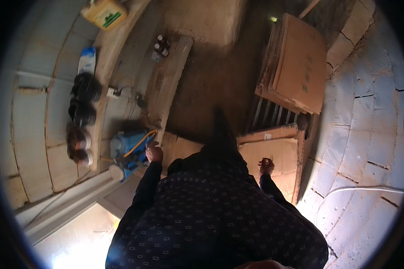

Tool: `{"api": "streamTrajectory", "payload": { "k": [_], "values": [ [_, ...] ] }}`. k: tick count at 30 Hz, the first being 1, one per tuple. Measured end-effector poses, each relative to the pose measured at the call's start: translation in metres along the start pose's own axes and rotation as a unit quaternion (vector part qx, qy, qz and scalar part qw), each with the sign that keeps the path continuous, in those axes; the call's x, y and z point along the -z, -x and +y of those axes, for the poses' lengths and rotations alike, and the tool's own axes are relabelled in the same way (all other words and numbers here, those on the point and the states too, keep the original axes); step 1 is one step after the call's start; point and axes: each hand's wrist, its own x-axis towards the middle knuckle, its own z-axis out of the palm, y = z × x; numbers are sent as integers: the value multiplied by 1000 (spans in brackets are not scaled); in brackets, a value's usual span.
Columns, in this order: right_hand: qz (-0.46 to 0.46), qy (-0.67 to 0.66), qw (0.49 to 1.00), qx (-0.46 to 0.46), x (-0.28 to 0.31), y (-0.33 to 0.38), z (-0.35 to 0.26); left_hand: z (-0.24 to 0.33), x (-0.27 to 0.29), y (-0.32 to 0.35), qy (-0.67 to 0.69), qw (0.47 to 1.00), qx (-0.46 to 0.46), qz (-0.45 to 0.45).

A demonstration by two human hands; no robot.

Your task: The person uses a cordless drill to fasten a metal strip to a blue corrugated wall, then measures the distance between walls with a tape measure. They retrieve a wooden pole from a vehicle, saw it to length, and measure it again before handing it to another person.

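Observation:
My left hand [154, 153] hangs beside a blue machine [129, 151] with an orange hose [141, 142], on the left. Its fingers are loosely bent and apart, and I see nothing in them. Whether it touches the machine I cannot tell. Over on the right, my right hand [266, 166] hangs in front of a flat cardboard sheet [280, 154], fingers half curled with gaps between them and no object visible. Both arms are in dark sleeves, low at my sides.
Stacked flattened cardboard boxes [300, 65] rest on a slatted frame [267, 112] at the far right. A left ledge holds shoes [83, 112] and a yellow jerrycan [104, 14]. Small dark bottles [162, 45] stand on a lower ledge. Block walls [354, 130] flank the brown floor [206, 85].

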Motion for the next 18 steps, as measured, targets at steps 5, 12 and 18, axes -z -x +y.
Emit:
{"api": "streamTrajectory", "payload": {
  "k": [5,12,18],
  "values": [
    [63,-165,977,122,-73,-108,-81,97,-84,-177,25,991,-115,-58],
    [119,-135,971,156,-219,-253,-193,261,-210,-392,72,956,-237,-157],
    [53,-96,979,172,-301,-350,-335,402,-254,-516,24,935,-239,-262]
  ]
}}
